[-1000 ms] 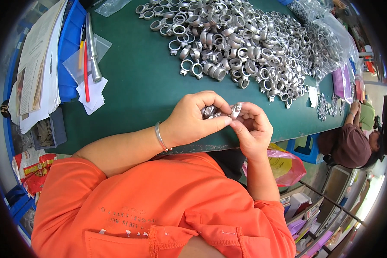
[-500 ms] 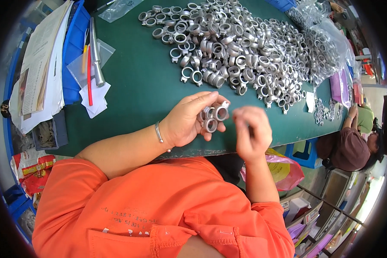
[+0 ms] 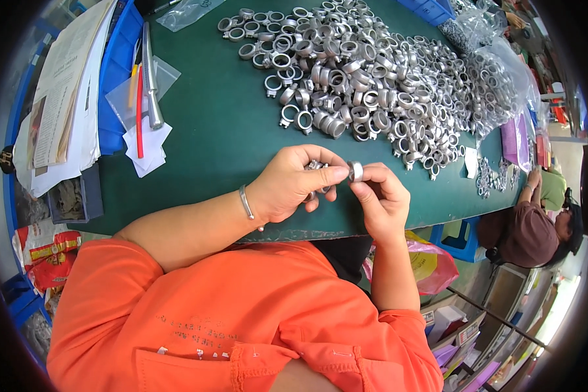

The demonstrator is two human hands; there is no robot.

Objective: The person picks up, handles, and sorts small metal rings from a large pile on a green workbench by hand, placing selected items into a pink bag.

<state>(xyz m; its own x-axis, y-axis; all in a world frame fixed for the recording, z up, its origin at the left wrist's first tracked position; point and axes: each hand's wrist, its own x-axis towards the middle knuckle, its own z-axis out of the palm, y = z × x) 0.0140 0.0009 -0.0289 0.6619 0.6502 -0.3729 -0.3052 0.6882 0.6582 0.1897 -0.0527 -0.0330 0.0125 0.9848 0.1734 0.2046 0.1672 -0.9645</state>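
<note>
Near the table's front edge, my left hand [image 3: 299, 179] is closed around several silver metal ring clamps, partly hidden by its fingers. Its thumb reaches toward a single ring clamp [image 3: 355, 172] pinched between the thumb and fingers of my right hand [image 3: 383, 199]. That ring is held up almost edge-on, between the two hands. Beyond them a large heap of the same ring clamps [image 3: 346, 78] is spread over the green tabletop [image 3: 202, 98]. A silver bangle circles my left wrist.
At left lie a stack of papers [image 3: 65, 91], a blue bin [image 3: 115, 78], a metal rod [image 3: 150, 78] and a red pen-like stick [image 3: 139, 117]. Clear bags of rings [image 3: 493, 85] stand at far right. A blue stool [image 3: 460, 238] and a seated person [image 3: 532, 232] are beyond the table's right edge.
My right hand has moved in beside the left and now pinches one ring clamp. My left hand's fingers have closed further over the rings. The view has shifted slightly.
</note>
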